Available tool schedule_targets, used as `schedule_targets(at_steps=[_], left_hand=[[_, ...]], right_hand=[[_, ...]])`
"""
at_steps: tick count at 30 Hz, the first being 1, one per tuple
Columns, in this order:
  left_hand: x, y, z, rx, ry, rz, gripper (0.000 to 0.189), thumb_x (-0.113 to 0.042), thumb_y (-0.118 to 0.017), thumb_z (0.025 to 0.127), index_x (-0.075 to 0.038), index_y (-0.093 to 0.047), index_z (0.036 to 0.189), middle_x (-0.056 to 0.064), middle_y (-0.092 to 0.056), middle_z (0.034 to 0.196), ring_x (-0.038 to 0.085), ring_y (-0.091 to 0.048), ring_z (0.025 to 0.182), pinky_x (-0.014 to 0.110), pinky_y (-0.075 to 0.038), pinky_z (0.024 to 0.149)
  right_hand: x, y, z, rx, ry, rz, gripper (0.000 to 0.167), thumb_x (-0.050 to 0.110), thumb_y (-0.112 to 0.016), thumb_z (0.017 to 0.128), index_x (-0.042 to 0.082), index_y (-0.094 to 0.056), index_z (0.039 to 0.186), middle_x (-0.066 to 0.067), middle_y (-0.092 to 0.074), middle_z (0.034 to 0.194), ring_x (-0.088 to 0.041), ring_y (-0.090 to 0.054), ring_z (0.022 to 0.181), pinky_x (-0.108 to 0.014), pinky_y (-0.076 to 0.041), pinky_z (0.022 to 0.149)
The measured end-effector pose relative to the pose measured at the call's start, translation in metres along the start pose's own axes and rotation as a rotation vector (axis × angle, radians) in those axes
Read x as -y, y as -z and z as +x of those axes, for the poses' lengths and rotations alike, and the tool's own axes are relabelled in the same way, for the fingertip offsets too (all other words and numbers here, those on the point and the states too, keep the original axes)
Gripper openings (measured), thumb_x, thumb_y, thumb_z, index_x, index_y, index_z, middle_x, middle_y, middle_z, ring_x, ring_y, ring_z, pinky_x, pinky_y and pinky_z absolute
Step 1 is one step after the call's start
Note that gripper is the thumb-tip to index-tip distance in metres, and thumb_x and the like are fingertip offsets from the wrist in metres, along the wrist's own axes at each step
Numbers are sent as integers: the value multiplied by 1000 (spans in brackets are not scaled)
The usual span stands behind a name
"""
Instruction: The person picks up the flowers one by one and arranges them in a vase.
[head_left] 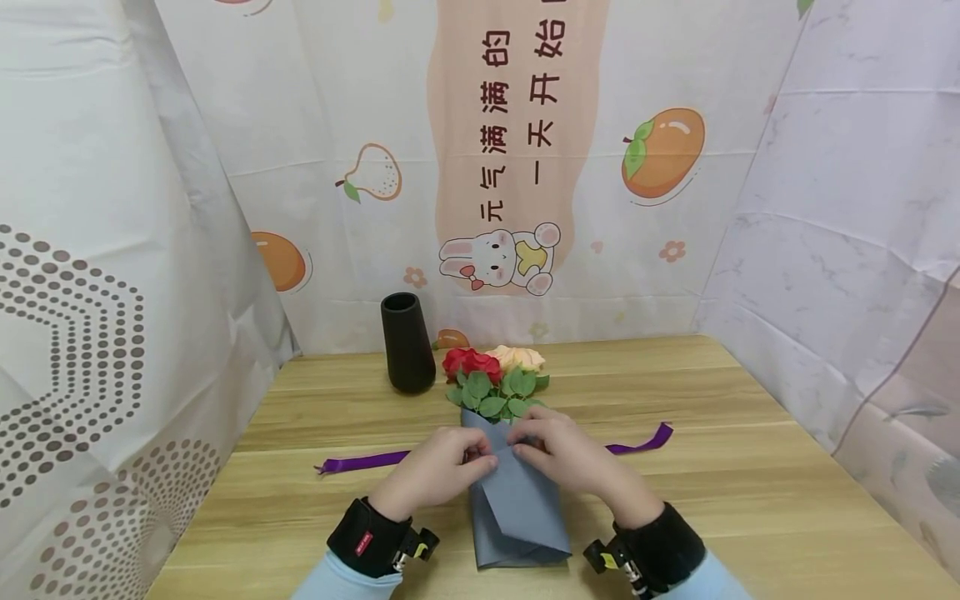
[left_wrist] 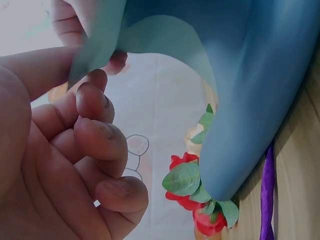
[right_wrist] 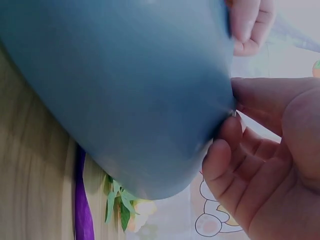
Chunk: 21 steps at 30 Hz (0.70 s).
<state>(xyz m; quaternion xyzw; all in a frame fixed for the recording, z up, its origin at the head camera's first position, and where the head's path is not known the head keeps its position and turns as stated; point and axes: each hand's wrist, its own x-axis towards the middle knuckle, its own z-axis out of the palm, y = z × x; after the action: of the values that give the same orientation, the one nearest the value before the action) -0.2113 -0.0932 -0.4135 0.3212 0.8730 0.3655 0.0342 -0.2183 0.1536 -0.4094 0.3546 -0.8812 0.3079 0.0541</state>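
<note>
Left hand [head_left: 444, 467] and right hand [head_left: 566, 450], lower centre, fingers pinching grey-blue paper [head_left: 525, 504], flowers [head_left: 489, 371] at centre, purple ribbon [head_left: 369, 462] beneath paper, black vase [head_left: 408, 346] left of centre

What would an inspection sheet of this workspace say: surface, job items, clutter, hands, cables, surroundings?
Surface: wooden tabletop, light grain.
Job items: folded blue-grey paper, with red flowers, peach flowers and green leaves showing at its far end; purple ribbon lies across, underneath the paper, extending on both sides.
Clutter: black vase standing at the back, apart from the flowers; whether it belongs to the job, cannot tell.
Hands: left hand and right hand each pinch a paper edge.
Cables: nothing seen.
Surroundings: printed cloth behind, with fruit, a rabbit and lettering.
</note>
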Motion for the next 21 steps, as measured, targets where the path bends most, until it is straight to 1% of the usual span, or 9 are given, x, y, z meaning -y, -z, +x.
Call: schedule_targets(at_steps=[4, 8, 11, 14, 16, 18, 20, 21], left_hand=[[0, 6, -3, -10, 39, -27, 21, -41, -58, 105, -26, -70, 95, -10, -54, 72, 6, -51, 63, 23, -42, 56], [3, 13, -4, -36, 70, -33, 32, -45, -52, 106, -22, -70, 95, -8, -48, 70, 8, -48, 62, 24, -39, 55], [4, 16, -6, -54, 77, -29, 32, -42, -53, 106, -18, -70, 94, -8, -51, 72, 9, -51, 64, 25, -43, 57], [6, 18, -6, -62, 77, -10, 26, -38, -58, 105, -18, -71, 95, -9, -58, 76, 10, -55, 68, 27, -49, 60], [8, 18, -6, -60, 76, 2, 25, -35, -60, 104, -15, -71, 96, -9, -60, 78, 10, -56, 69, 28, -50, 61], [9, 19, -6, -59, 78, 10, 23, -34, -61, 104, -15, -72, 97, -9, -61, 79, 10, -57, 70, 28, -51, 62], [11, 18, -5, -55, 81, 13, 23, -33, -62, 103, -14, -72, 98, -9, -62, 79, 10, -57, 70, 28, -51, 62], [11, 18, -4, -54, 84, 13, 22, -33, -62, 103, -14, -72, 98, -10, -62, 79, 10, -57, 70, 28, -51, 62]], right_hand=[[-4, 6, 0, -3, 7, 25, 10, 10, -67, 99, 13, -75, 104, 9, -61, 98, -7, -56, 81, -26, -51, 67], [-11, 16, -2, 10, 9, 70, 9, 10, -66, 100, 14, -74, 102, 9, -63, 92, -7, -57, 73, -26, -52, 61], [-18, 25, -6, 42, -18, 132, 9, 13, -64, 102, 17, -73, 100, 8, -63, 87, -8, -59, 70, -27, -55, 58], [-24, 35, -10, 98, -63, 220, 10, 17, -62, 104, 16, -71, 99, 4, -63, 82, -12, -62, 68, -30, -58, 58], [-26, 42, -14, 133, -103, 287, 13, 19, -60, 105, 13, -71, 104, 1, -63, 81, -16, -64, 68, -33, -60, 60], [-28, 47, -17, 155, -142, 333, 17, 20, -58, 106, 10, -72, 107, -2, -62, 75, -21, -66, 66, -34, -61, 64], [-32, 52, -21, 166, -163, 362, 20, 21, -56, 107, 9, -72, 109, -2, -61, 72, -22, -65, 65, -34, -61, 67], [-35, 54, -23, 169, -166, 364, 21, 22, -55, 107, 9, -72, 106, -2, -61, 70, -21, -64, 64, -35, -61, 67]])
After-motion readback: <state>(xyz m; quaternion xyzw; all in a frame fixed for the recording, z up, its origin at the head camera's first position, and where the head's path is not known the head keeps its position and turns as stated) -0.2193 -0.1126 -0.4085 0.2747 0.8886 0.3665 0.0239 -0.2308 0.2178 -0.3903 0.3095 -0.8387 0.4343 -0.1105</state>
